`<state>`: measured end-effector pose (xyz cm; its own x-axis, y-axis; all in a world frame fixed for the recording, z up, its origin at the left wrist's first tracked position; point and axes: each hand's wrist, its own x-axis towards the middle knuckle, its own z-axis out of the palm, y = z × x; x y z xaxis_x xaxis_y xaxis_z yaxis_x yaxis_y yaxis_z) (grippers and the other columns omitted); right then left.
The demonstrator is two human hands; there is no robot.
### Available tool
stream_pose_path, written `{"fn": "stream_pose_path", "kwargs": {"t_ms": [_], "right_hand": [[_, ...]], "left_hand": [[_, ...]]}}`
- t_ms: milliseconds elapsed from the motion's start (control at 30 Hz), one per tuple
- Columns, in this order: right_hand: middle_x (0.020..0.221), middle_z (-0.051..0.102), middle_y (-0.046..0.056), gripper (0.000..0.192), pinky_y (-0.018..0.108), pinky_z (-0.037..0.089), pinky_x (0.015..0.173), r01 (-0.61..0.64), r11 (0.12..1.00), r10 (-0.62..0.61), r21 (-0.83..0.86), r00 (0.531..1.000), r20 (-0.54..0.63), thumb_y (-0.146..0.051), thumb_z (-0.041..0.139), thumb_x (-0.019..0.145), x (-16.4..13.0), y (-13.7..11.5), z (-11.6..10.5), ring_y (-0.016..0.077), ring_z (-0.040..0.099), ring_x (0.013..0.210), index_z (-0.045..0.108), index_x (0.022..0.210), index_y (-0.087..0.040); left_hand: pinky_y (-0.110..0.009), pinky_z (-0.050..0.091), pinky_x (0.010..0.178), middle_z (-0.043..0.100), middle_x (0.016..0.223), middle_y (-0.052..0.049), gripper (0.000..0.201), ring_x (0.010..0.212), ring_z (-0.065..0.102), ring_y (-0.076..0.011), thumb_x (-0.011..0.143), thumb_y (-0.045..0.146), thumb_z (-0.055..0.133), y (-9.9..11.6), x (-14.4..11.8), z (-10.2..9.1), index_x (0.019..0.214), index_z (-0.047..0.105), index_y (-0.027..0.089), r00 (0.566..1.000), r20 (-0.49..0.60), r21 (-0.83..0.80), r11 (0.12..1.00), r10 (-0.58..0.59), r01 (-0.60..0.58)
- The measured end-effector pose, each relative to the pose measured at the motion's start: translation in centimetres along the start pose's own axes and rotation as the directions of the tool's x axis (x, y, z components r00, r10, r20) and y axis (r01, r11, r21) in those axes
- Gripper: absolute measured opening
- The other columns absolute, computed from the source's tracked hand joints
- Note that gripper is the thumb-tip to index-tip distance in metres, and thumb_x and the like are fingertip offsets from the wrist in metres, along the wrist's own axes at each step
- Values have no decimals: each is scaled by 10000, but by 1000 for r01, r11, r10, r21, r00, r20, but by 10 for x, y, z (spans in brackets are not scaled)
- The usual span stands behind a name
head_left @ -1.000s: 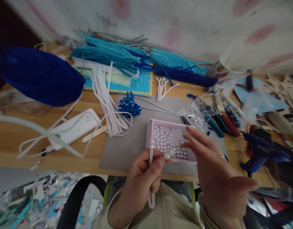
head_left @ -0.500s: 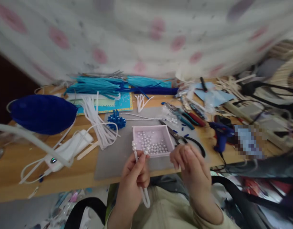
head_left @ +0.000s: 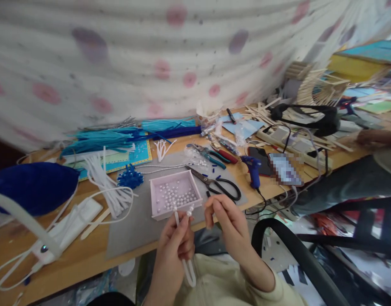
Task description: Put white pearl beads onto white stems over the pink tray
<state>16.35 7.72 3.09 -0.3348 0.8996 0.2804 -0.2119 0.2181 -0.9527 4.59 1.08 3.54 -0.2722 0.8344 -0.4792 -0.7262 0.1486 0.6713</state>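
Note:
My left hand (head_left: 176, 240) pinches a folded white pipe cleaner (head_left: 185, 259) with pearl beads at its upper tips; its loop hangs down below my fist. My right hand (head_left: 225, 221) hovers just right of it, fingers curled together, and whether a bead sits between them I cannot tell. Both hands are at the near table edge, just in front of a shallow pink tray (head_left: 157, 206) holding several loose pearls (head_left: 178, 196). Black scissors (head_left: 217, 185) lie right of the tray on the grey mat (head_left: 131, 229).
White pipe cleaners (head_left: 106, 187), a blue pipe-cleaner flower (head_left: 130, 178), blue stems (head_left: 119, 136), a dark blue cushion (head_left: 32, 187), a white power bank (head_left: 68, 227), pliers (head_left: 211, 155) and a blue glue gun (head_left: 253, 170) crowd the table. Another person's sleeve (head_left: 351, 182) is at right; a black chair arm (head_left: 297, 250) curves nearby.
The view has swung up and to the right, showing more of the table's right side. My right hand left the pearl tray and curled up beside my left hand, which still holds the pipe cleaner.

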Motion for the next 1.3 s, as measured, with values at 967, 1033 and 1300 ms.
{"fn": "stream_pose_path", "kwargs": {"t_ms": [967,1033,1300], "right_hand": [[744,798,30,75,322,554,648,333,933,-350,-137,928,-126,-247,824,804,2,-5,-15,198,730,642,767,756,-247],[776,809,32,58,312,572,646,324,940,-335,-106,936,-113,-219,823,803,2,-3,-16,203,749,661,781,785,-255],[764,755,38,219,279,539,611,163,986,-164,-27,984,-69,-307,581,992,-8,2,-17,170,703,651,692,827,-217]], "left_hand": [[-107,173,348,294,474,152,454,387,146,-3,611,464,920,-11,9,4,778,631,157,1000,29,32,999,-2,1],[-107,171,346,303,473,149,449,386,148,-3,613,465,918,-12,10,4,767,628,158,999,32,29,1000,-6,5],[-103,175,357,313,493,138,413,391,166,0,643,455,905,-13,8,3,779,657,154,1000,23,33,999,19,-19]]}}
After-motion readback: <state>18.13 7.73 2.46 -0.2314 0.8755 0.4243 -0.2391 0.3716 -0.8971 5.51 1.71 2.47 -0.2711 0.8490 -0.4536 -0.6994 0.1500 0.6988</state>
